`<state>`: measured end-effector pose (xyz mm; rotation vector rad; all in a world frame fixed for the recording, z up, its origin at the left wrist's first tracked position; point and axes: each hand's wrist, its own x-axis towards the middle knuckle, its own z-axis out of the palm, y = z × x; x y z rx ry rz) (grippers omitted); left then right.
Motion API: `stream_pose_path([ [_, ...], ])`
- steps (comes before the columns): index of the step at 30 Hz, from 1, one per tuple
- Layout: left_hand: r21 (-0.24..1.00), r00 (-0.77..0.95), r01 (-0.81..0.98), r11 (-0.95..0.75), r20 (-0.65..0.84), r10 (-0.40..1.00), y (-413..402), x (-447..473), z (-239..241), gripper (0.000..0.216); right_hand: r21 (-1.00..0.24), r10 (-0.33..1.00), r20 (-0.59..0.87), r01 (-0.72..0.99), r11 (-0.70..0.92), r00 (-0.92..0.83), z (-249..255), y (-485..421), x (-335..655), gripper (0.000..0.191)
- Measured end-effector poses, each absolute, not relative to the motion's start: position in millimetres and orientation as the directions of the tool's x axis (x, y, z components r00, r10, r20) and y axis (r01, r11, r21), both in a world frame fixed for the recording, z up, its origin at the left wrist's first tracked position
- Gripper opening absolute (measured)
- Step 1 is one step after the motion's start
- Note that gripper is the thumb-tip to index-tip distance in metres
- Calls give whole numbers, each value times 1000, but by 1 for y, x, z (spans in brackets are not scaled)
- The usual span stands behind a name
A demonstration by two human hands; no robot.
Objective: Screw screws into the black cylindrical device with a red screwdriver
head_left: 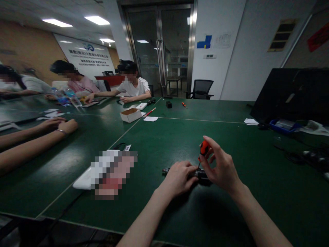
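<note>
Forearms: both reaching in from the bottom edge, converging toward mid-table.
Left hand (180, 178): palm down, fingers curled over a small dark part (203, 174), pinning it flat to the table (231, 212).
Right hand (222, 164): raised just above the part, wrist cocked, fingers wrapped round the orange handle of a screwdriver (204, 151).
Grip, right: closed tight on the screwdriver handle.
Grip, left: closed down on the dark part, one end poking out past the knuckles.
Screwdriver: nearly upright, slightly tilted, thin shaft dropping to the dark part between the two hands.
Dark part: lying on the green felt, front centre, touching both hands; exact shape hard to make out.
Near left: blurred-out white item (108, 171) on the felt, well apart from the hands.
Open room: bare green surface ahead of the hands and to the right, up to a white seam line.
Far centre: open cardboard box (130, 115), paper slip (150, 118), second small screwdriver (184, 104).
Right edge: large black case (293, 92) and blue tray (282, 125), well apart.
Left side: another person's forearms (33, 137) resting on the table, clear of the work.
Far end: other people seated at the table.
</note>
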<state>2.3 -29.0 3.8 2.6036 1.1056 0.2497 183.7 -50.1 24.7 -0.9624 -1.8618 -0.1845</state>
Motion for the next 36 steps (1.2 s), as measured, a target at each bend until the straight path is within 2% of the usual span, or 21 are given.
stream_pose_path([
  [6,342,686,671,-658,49,726,-30,2,2,23,-284,535,830,703,652,-161,23,-50,184,55],
  [12,328,692,669,-667,54,720,-28,2,0,25,-218,493,850,730,648,-184,23,-49,184,50],
  [23,342,689,669,-660,47,723,-28,2,2,22,-251,524,828,704,665,-199,25,-50,183,56],
  [36,341,690,668,-661,48,722,-29,3,3,23,-228,502,841,709,667,-202,23,-48,185,52],
])
